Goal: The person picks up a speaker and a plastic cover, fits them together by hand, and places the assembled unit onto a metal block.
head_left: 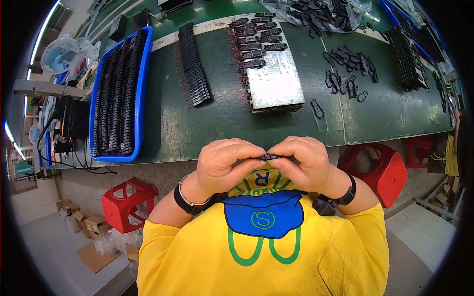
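Note:
Close to my chest, at the table's near edge, both hands pinch one small black plastic part (269, 157). My left hand (220, 160) grips its left end between thumb and fingers, and my right hand (305, 159) grips the right end. The fingers cover most of the part, so its exact kind is hard to see. Beyond them lies a silvery metal plate (274, 88), with several small black speaker-like modules (254, 53) with thin red wires along its far and left sides. A single flat black plastic frame (317, 109) rests right of the plate.
More black frames (353, 61) lie scattered at right, below a clear plastic bag (363, 10) of them. A long row of black parts (192, 64) stands left of the plate. Farther left is a blue tray (143, 106) filled with rows. Red stools (129, 204) flank me below the green table (222, 127).

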A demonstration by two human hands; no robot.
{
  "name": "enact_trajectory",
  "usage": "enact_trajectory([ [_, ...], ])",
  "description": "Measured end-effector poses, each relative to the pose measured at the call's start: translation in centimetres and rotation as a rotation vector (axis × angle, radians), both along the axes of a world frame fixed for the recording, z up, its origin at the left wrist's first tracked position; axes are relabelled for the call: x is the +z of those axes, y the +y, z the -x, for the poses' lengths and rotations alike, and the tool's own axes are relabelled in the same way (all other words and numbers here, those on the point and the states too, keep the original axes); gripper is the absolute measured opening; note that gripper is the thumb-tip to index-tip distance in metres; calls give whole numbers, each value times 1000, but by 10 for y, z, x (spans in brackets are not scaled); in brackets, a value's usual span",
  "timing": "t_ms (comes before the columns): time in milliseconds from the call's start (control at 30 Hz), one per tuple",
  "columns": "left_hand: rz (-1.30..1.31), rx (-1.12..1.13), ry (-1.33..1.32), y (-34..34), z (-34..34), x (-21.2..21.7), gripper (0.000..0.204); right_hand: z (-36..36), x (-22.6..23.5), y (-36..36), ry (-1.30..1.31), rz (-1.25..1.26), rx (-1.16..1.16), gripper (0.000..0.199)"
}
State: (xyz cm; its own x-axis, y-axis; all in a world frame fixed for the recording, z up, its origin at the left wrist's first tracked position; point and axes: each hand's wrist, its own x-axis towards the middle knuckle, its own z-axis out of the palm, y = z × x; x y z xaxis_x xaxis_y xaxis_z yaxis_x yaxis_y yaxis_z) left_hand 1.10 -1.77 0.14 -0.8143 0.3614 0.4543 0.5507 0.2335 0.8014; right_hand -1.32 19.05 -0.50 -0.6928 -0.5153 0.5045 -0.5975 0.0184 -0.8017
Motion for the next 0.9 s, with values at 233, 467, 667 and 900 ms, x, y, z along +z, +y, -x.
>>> enact_trajectory([
  [233, 27, -24, 55, 0, 0, 6, 19, 1, 2, -2, 44, 2, 27, 12],
  [467, -76, -47, -188, -1, 2, 2, 19, 3, -4, -3, 85, 38, -16, 16],
  [667, -56, -18, -318, -7, 4, 10, 18, 2, 2, -3, -153, -21, 21, 15],
  [900, 171, 162, -309, -35, 14, 19, 17, 6, 11, 1, -496, 121, -35, 11],
])
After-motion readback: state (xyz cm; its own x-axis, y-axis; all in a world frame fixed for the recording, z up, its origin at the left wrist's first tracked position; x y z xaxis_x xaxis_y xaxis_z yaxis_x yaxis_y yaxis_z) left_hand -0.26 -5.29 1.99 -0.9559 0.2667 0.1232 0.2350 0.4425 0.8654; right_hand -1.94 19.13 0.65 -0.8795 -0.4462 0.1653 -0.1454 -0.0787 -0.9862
